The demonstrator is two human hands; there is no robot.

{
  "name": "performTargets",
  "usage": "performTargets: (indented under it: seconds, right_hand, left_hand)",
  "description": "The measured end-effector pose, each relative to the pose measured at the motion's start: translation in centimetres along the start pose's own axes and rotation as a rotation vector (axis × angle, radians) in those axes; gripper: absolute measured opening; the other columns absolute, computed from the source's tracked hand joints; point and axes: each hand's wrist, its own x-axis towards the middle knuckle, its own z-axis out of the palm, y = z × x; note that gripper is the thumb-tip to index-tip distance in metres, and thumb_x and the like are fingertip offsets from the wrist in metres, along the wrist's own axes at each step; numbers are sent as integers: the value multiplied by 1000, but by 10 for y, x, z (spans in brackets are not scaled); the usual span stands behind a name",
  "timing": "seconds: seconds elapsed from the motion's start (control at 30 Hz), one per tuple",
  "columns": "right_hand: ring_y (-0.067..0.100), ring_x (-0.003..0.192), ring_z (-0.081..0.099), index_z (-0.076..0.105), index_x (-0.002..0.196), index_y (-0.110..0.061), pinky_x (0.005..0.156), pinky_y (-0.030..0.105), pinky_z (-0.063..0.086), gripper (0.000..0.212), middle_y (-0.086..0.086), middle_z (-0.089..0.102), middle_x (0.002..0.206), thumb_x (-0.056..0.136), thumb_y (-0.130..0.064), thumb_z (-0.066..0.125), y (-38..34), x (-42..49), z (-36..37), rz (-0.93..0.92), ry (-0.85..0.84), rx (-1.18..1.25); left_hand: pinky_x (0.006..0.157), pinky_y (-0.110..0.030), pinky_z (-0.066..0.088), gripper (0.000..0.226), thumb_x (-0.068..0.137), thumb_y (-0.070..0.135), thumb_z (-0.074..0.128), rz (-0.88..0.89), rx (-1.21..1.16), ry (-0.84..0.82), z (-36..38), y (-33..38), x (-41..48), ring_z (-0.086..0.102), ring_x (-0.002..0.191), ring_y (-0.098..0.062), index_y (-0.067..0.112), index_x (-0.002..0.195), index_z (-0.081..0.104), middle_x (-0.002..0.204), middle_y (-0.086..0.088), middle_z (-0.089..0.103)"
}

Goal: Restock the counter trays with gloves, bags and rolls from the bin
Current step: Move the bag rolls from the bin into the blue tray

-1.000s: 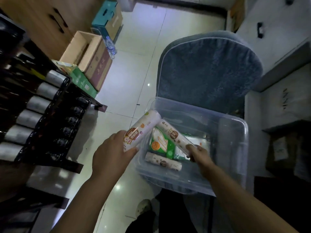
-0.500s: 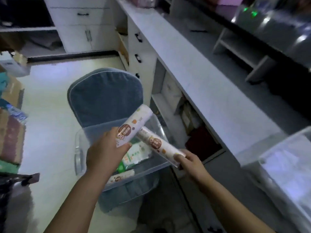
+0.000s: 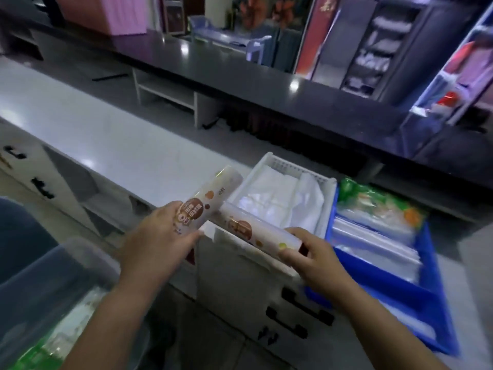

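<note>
I grip one roll (image 3: 213,198) in my left hand (image 3: 157,236), another roll (image 3: 253,232) in my right hand (image 3: 309,259), angled toward the white tray (image 3: 329,188) for restocking.

The white tray (image 3: 280,163) brims with folded bags (image 3: 274,198); bare countertop (image 3: 106,140) lies open beside it.

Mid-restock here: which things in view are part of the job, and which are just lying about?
Job: left hand gripping left roll; right hand gripping right roll; white tray; blue tray; clear bin.
Lying about: pink box; white shelf unit; black drawer handles.
</note>
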Motion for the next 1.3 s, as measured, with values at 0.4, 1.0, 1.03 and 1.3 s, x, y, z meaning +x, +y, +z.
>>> performTargets:
  seconds: [0.4,1.0,1.03,1.3]
  right_hand:
    - [14,82,63,63,101,-20,70,23,50,22,7,68,96,85,-7,64,153,-45,-205,138,-105,-11]
    - [16,108,43,44,123,-32,90,29,37,48,-8,51,123,81,-53,51,230,-72,-211,2,-165,-974]
    - [17,110,42,43,126,-31,91,30,38,48,-6,48,126,82,-50,52,230,-74,-208,23,-157,-994]
    - [23,98,54,62,119,-28,83,38,48,34,2,62,110,85,-25,62,185,-41,-148,-177,-150,-656]
  left_hand:
    - [50,-20,36,45,63,51,64,177,16,-198,138,173,-6,55,69,-6,42,105,50,84,17,59]
    - [55,-24,43,47,68,49,70,301,138,-399,199,225,-5,57,78,-10,40,110,51,94,13,63]
    - [54,-23,42,47,68,49,70,310,141,-403,198,221,-3,57,78,-10,40,110,51,93,13,63]
    - [51,-20,40,44,69,49,70,295,100,-419,188,192,5,56,73,-6,40,108,51,89,14,63]
